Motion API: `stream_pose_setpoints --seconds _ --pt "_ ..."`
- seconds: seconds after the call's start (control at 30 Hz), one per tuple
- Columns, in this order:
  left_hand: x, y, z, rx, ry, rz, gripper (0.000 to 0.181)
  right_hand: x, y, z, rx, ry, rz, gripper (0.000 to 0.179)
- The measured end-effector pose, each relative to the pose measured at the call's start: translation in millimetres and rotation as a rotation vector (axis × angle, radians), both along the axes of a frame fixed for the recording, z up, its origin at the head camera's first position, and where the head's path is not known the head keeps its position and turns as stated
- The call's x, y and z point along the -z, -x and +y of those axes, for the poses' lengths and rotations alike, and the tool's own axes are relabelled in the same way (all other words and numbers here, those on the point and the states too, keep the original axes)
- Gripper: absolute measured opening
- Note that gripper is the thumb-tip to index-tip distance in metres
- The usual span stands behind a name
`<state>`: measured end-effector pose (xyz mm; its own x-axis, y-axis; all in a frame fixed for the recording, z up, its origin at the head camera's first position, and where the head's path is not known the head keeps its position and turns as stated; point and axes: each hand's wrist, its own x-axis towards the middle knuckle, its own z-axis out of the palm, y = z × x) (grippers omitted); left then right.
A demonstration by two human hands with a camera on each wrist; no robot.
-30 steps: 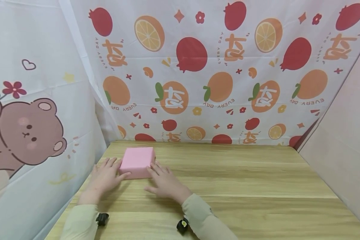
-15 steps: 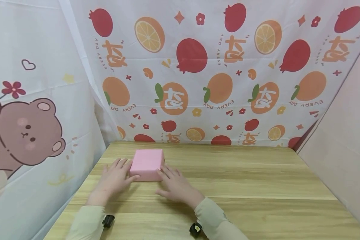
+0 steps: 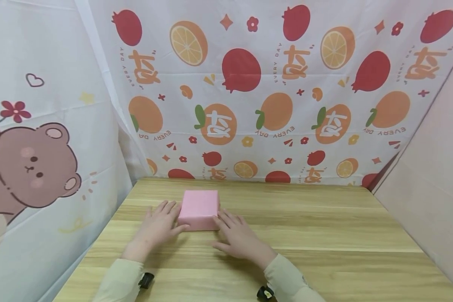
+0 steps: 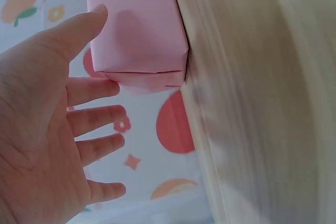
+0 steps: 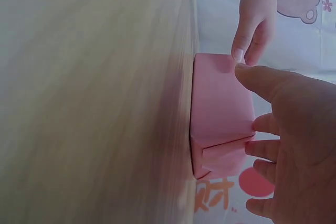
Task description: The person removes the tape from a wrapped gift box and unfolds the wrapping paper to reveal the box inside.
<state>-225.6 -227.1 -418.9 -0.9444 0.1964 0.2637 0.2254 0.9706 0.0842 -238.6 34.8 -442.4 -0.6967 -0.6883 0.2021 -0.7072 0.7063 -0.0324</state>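
A pink paper-wrapped box lies flat on the wooden table, left of its middle. My left hand is at the box's left side, fingers spread and straight, the thumb along the front face. At the right side, my right hand has its fingertips against the front right corner, its thumb apart from the box. Folded wrapping shows on the box's end in the right wrist view, where the left hand appears beyond it. Neither hand curls round the box.
The wooden table extends right and forward of the box. A fruit-print cloth hangs behind its far edge. A bear-print cloth stands along the left side, and a pale panel along the right. Each wrist wears a black strap piece.
The pink box has slid to the right along the table and slightly nearer, with both hands moving along at its sides. Their fingers keep nearly the same pose.
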Motion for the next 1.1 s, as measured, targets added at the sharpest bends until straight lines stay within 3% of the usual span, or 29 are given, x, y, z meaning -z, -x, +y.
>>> stream_pose_setpoints --seconds 0.53,1.1 --pt "-0.2 2.2 47.0 0.107 0.003 -0.019 0.08 2.4 -0.7 54 0.02 0.054 0.002 0.074" --pt "-1.0 19.0 100.7 0.172 -0.001 -0.092 0.082 1.1 -3.6 108 0.088 0.201 -0.04 0.069"
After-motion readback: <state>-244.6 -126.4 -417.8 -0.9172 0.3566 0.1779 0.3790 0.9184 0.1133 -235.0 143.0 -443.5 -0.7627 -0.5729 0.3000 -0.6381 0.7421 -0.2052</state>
